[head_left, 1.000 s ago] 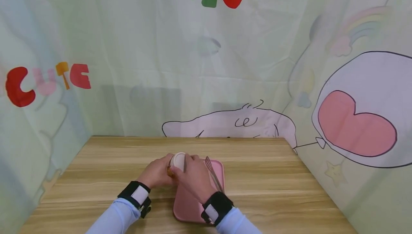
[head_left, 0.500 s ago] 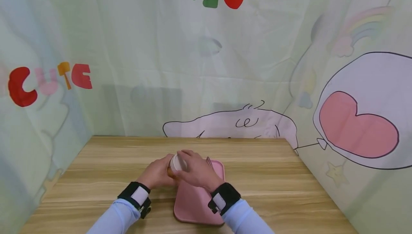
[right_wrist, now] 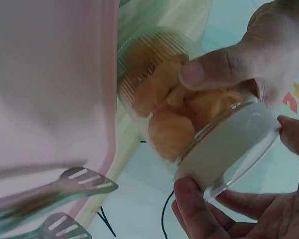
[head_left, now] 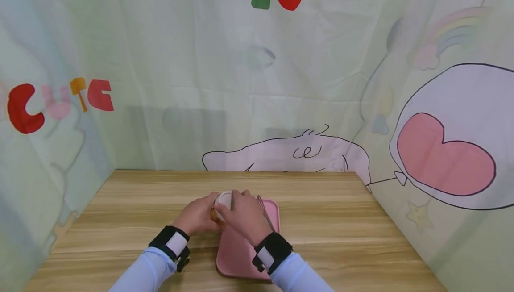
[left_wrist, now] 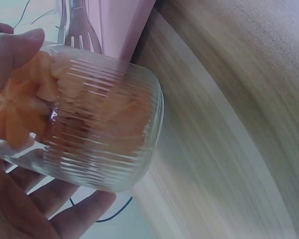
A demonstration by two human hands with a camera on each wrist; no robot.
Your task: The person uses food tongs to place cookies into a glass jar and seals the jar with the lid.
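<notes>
A clear ribbed jar (left_wrist: 104,124) holding orange pieces is tilted above the table, beside the pink tray (head_left: 238,258). My left hand (head_left: 197,216) grips the jar body, its thumb (right_wrist: 217,69) lying along the side in the right wrist view. Across the mouth sits a white lid (right_wrist: 224,144) with a clear rim. My right hand (head_left: 246,218) pinches the lid's edge between thumb and fingers. A fork (right_wrist: 87,180) lies on the tray by the right hand, partly hidden behind that hand in the head view.
The wooden table (head_left: 341,234) extends around the tray on all sides. Behind it hangs a pale printed curtain (head_left: 172,68), which also closes off the left and right. Black straps with small devices circle both wrists.
The right hand turned on the lid, its wrist swinging right and then back left. The left hand kept its grip on the jar with hardly any movement.
</notes>
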